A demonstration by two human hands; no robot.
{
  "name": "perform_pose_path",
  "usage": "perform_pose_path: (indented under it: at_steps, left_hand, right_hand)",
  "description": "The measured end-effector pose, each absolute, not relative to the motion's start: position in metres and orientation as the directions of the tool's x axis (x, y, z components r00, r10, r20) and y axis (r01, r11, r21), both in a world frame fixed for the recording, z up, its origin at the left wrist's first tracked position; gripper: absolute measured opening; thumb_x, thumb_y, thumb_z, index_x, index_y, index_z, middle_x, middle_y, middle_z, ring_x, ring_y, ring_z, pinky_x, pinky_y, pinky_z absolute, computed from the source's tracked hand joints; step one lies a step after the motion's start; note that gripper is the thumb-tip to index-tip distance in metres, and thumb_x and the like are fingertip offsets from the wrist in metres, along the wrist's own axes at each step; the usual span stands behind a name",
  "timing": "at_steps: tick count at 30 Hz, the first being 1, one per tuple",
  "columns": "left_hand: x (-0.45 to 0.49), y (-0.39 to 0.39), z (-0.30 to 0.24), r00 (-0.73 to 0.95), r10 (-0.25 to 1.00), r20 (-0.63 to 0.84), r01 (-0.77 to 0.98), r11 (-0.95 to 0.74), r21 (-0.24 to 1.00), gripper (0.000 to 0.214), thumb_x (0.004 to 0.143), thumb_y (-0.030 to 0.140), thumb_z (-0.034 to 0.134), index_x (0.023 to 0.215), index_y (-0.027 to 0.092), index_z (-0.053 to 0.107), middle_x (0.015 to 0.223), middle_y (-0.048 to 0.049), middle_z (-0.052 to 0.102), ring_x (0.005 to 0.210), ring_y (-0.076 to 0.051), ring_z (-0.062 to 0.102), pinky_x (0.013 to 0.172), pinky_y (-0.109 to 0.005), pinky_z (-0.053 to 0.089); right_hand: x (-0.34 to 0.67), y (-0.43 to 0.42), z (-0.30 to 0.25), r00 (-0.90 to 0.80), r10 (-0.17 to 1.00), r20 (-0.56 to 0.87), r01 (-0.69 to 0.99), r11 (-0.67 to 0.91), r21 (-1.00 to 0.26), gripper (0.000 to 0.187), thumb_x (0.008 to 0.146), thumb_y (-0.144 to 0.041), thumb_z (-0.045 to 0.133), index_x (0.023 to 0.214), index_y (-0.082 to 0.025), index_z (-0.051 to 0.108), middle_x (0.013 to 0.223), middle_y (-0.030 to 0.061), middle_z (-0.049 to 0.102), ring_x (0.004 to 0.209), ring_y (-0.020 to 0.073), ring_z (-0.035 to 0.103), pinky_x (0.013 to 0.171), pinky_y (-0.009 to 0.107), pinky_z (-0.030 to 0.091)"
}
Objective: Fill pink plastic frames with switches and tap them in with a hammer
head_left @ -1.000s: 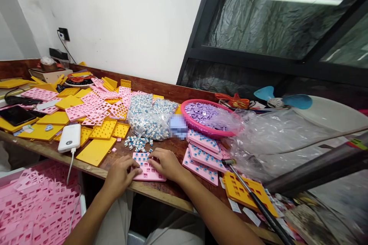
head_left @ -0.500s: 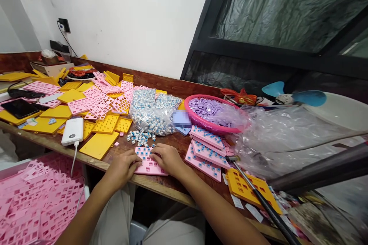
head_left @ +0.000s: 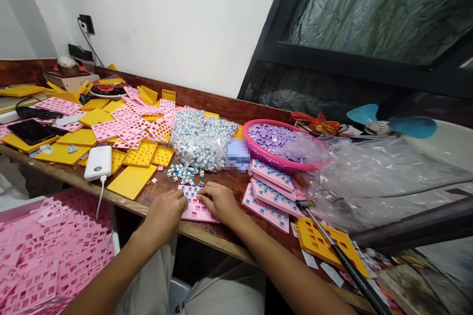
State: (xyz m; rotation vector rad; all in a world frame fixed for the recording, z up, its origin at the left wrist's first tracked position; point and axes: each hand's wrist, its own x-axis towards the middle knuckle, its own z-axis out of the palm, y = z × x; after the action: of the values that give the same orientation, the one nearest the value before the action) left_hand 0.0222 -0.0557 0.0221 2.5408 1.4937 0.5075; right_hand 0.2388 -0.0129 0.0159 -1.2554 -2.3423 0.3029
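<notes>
A pink keypad plate (head_left: 201, 213) lies on the table in front of me, with blue-and-white key switches (head_left: 192, 193) in its upper rows and bare square sockets lower down. My left hand (head_left: 166, 210) grips the plate's left edge, fingers closed. Over the upper right part of the plate, my right hand (head_left: 220, 203) has thumb and fingers drawn together; anything between them is too small to make out. Just beyond the plate is a heap of loose switches (head_left: 183, 173), in front of a clear bag of switches (head_left: 201, 147).
To the right, switch-filled pink plates (head_left: 271, 197) are stacked below a pink basket (head_left: 254, 155) of purple pieces. A hammer (head_left: 332, 248) lies beside a yellow plate (head_left: 314, 236). Left are a white power bank (head_left: 98, 163), yellow cases (head_left: 133, 182) and a bin of pink plates (head_left: 33, 256).
My left hand has drawn back from over the plate to its left edge. My right hand stays at the upper right part. The whole view has shifted slightly.
</notes>
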Motion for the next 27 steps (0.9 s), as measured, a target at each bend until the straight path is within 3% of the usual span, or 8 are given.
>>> perform_pose_path:
  at_steps: [3, 6, 9, 12, 16, 20, 23, 27]
  left_hand:
    - [0.006, -0.049, 0.023, 0.43, 0.868, 0.248, 0.748, -0.497, 0.44, 0.022, 0.098, 0.029, 0.054, 0.088, 0.023, 0.073, 0.095, -0.0055, 0.07, 0.091, -0.021, 0.064, 0.078, -0.031, 0.044]
    - [-0.014, -0.028, 0.025, 0.289, 0.9, 0.326, 0.746, -0.425, 0.513, 0.023, 0.099, 0.033, 0.053, 0.095, 0.023, 0.073, 0.1, -0.0054, 0.071, 0.093, -0.021, 0.065, 0.082, -0.03, 0.046]
    - [-0.026, -0.002, 0.027, 0.169, 0.912, 0.375, 0.856, -0.324, 0.403, 0.024, 0.099, 0.031, 0.05, 0.102, 0.02, 0.071, 0.105, -0.0086, 0.07, 0.1, -0.024, 0.064, 0.084, -0.032, 0.046]
    - [-0.025, 0.014, 0.023, 0.194, 0.929, 0.316, 0.919, -0.285, 0.272, 0.024, 0.099, 0.032, 0.05, 0.099, 0.019, 0.07, 0.102, -0.0101, 0.07, 0.098, -0.026, 0.064, 0.08, -0.032, 0.045]
    - [-0.018, 0.019, 0.013, 0.172, 0.94, 0.294, 0.942, -0.244, 0.229, 0.02, 0.098, 0.032, 0.051, 0.097, 0.018, 0.065, 0.1, -0.0106, 0.071, 0.096, -0.026, 0.064, 0.075, -0.032, 0.044]
    - [-0.021, 0.019, 0.011, 0.17, 0.944, 0.284, 0.907, -0.263, 0.33, 0.013, 0.095, 0.028, 0.054, 0.093, 0.02, 0.064, 0.098, -0.0088, 0.071, 0.093, -0.025, 0.065, 0.074, -0.031, 0.043]
    - [-0.022, 0.007, 0.016, 0.18, 0.932, 0.313, 0.831, -0.315, 0.459, 0.01, 0.091, 0.026, 0.057, 0.095, 0.02, 0.064, 0.096, -0.0066, 0.07, 0.09, -0.023, 0.064, 0.076, -0.03, 0.044]
    - [-0.014, -0.029, 0.02, 0.26, 0.911, 0.321, 0.643, -0.411, 0.647, 0.016, 0.091, 0.035, 0.06, 0.096, 0.022, 0.067, 0.093, -0.0038, 0.068, 0.08, -0.019, 0.061, 0.073, -0.029, 0.045]
  right_hand:
    - [0.235, -0.015, 0.019, -0.508, 0.814, 0.281, 0.749, 0.579, -0.322, 0.011, 0.095, -0.024, 0.065, 0.09, -0.023, 0.075, 0.089, 0.003, 0.07, 0.085, 0.0176, 0.064, 0.071, 0.026, 0.043]
    - [0.235, -0.017, 0.022, -0.538, 0.799, 0.269, 0.755, 0.598, -0.268, 0.015, 0.096, -0.024, 0.062, 0.088, -0.022, 0.075, 0.088, 0.0039, 0.07, 0.085, 0.0181, 0.063, 0.071, 0.026, 0.042]
    - [0.245, -0.014, 0.025, -0.541, 0.781, 0.311, 0.67, 0.624, -0.401, 0.014, 0.096, -0.024, 0.062, 0.092, -0.022, 0.075, 0.09, 0.0035, 0.07, 0.083, 0.0168, 0.064, 0.073, 0.026, 0.044]
    - [0.26, -0.003, 0.025, -0.431, 0.801, 0.416, 0.583, 0.599, -0.549, 0.017, 0.097, -0.024, 0.06, 0.098, -0.02, 0.076, 0.092, 0.0049, 0.07, 0.083, 0.0171, 0.064, 0.077, 0.028, 0.047]
    - [0.271, 0.017, 0.018, -0.39, 0.819, 0.421, 0.582, 0.574, -0.577, 0.03, 0.089, -0.01, 0.058, 0.112, -0.02, 0.075, 0.101, 0.0063, 0.07, 0.092, 0.0192, 0.064, 0.086, 0.031, 0.049]
    - [0.265, 0.031, 0.012, -0.564, 0.765, 0.31, 0.558, 0.63, -0.539, 0.047, 0.083, 0.001, 0.053, 0.116, -0.025, 0.076, 0.111, 0.0048, 0.069, 0.1, 0.0173, 0.065, 0.092, 0.03, 0.049]
    - [0.261, 0.034, 0.013, -0.585, 0.772, 0.248, 0.591, 0.616, -0.521, 0.038, 0.088, -0.004, 0.057, 0.11, -0.025, 0.078, 0.105, 0.0042, 0.072, 0.097, 0.0168, 0.067, 0.09, 0.028, 0.048]
    - [0.266, 0.037, 0.014, -0.487, 0.84, 0.239, 0.655, 0.532, -0.536, 0.018, 0.089, -0.017, 0.067, 0.1, -0.021, 0.08, 0.099, 0.005, 0.075, 0.092, 0.0187, 0.068, 0.086, 0.028, 0.049]
